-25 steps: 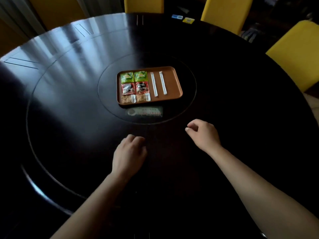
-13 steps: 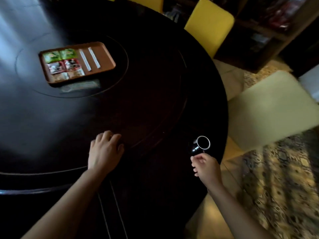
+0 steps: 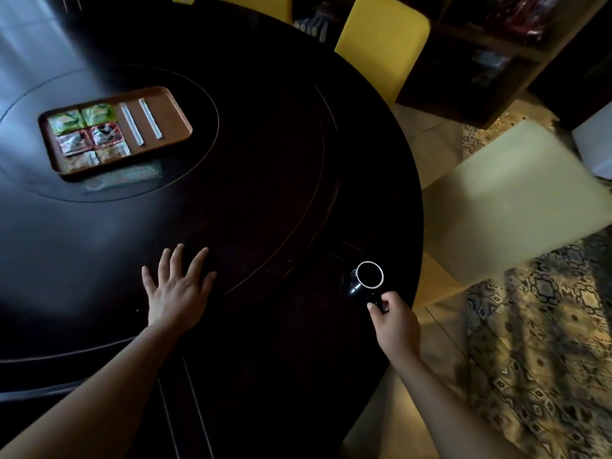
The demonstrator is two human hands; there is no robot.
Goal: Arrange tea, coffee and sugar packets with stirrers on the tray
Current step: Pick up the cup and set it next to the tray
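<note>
The brown tray [image 3: 172, 109], well in from the table's [image 3: 265, 160] far edge, holds paired green, red and tan packets [image 3: 87, 135] beside two white stirrers [image 3: 141, 124]. Left hand [image 3: 177, 288] lies flat, fingers spread; right hand [image 3: 394, 321] pinches the black mug's [image 3: 366, 279] handle at the table's right edge.

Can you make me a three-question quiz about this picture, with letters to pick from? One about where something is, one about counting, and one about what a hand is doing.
1. Where is the black mug?
A. On the tray
B. Near the table's right edge
C. On a yellow chair

2. How many white stirrers lie on the tray?
A. Two
B. Four
C. Six

3. What is the left hand doing?
A. Holding a packet
B. Gripping the tray
C. Lying flat and open on the table

Answers: 1 B, the mug stands near the rim, far from the tray, with the right hand on its handle. 2 A, two white sticks lie side by side. 3 C, its fingers are spread and hold nothing.
</note>
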